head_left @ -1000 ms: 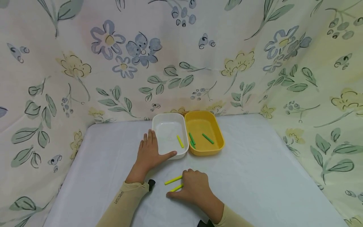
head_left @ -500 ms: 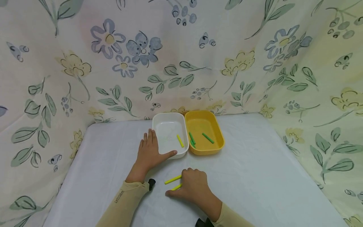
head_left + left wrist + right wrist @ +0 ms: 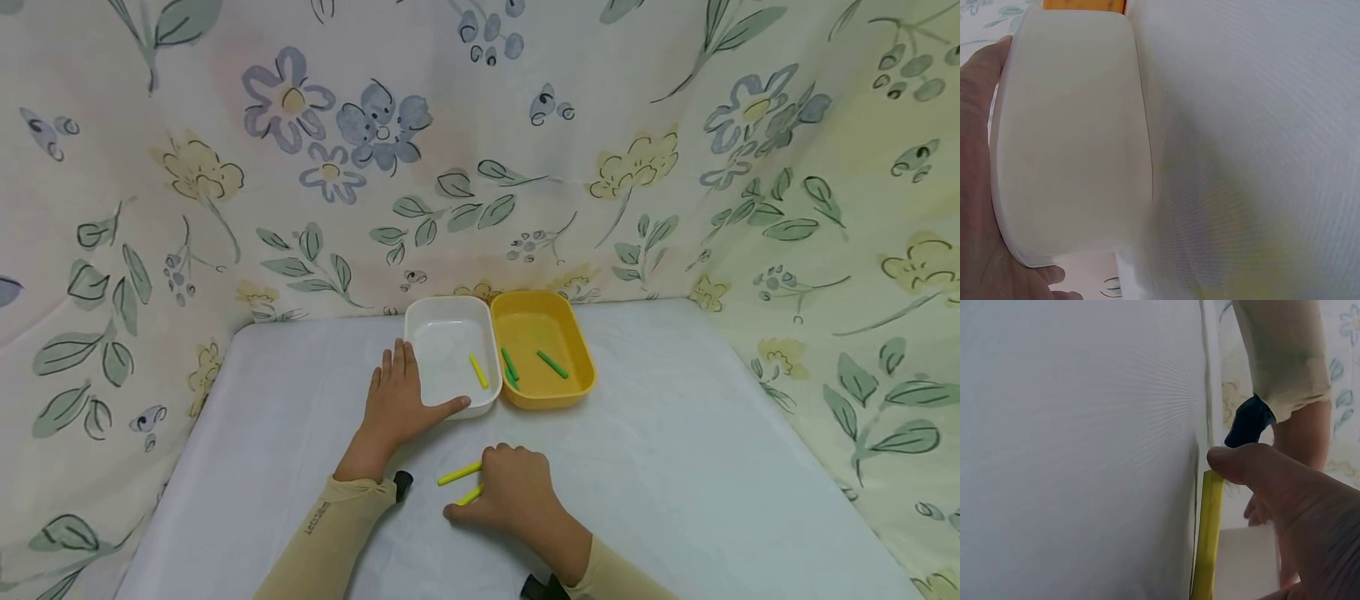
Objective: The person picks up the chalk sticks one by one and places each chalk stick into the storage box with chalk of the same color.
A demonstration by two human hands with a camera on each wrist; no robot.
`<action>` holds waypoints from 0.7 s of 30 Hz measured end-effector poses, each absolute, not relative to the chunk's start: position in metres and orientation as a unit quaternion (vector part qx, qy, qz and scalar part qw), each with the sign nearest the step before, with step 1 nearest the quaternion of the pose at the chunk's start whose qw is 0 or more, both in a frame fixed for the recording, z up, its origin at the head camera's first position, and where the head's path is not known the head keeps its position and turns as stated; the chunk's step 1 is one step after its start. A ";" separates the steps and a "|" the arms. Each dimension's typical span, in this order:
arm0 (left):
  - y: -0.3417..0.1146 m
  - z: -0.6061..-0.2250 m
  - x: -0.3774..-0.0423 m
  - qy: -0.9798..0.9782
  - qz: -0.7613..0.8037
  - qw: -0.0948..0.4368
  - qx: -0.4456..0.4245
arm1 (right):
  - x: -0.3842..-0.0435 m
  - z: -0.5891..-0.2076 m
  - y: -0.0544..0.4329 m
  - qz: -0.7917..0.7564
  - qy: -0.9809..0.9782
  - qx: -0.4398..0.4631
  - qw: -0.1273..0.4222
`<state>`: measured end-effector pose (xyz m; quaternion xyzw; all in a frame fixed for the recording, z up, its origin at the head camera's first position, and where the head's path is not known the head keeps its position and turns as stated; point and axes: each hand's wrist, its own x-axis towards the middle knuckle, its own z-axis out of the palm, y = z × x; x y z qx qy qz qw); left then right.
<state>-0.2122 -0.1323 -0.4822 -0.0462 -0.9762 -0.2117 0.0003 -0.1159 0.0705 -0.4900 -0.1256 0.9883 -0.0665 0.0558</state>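
Observation:
My left hand (image 3: 397, 400) spreads along the near left side of a white plastic tray (image 3: 450, 308), fingers straight and thumb over the front rim. In the left wrist view, the hand (image 3: 985, 162) lies against the white tray's side (image 3: 1072, 137). Nearer to me, my right hand (image 3: 517, 487) is curled over two thin yellow sticks, whose left ends stick out: an upper yellow stick (image 3: 459, 474) and a lower yellow stick (image 3: 470, 496). In the right wrist view, the thumb touches the end of one yellow stick (image 3: 1209, 531); the other fingertips are hidden.
A yellow tray (image 3: 581, 350) stands against the white tray's right side, with three green sticks (image 3: 552, 364) in it. One short yellow stick (image 3: 478, 371) lies inside the white tray. White cloth (image 3: 712, 467) covers the table; floral fabric (image 3: 555, 208) rises behind and at the sides.
Both hands keep their places, and the trays and sticks look the same. Only a slight shift of the whole head view shows.

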 end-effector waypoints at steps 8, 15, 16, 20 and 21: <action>-0.132 -0.481 -0.213 -0.977 -0.209 0.006 -0.049 | -0.116 -0.487 0.079 -0.060 0.988 -0.138 0.041; -0.132 -0.482 -0.214 -0.977 -0.205 0.012 -0.052 | -0.121 -0.482 0.089 -0.077 0.984 -0.157 -0.022; -0.132 -0.482 -0.213 -0.977 -0.206 0.011 -0.051 | -0.121 -0.481 0.091 -0.082 0.982 -0.164 -0.039; -0.132 -0.483 -0.213 -0.977 -0.206 0.011 -0.051 | -0.122 -0.483 0.097 -0.106 0.965 -0.199 -0.134; -0.132 -0.483 -0.213 -0.977 -0.206 0.011 -0.051 | -0.124 -0.483 0.098 -0.111 0.959 -0.209 -0.156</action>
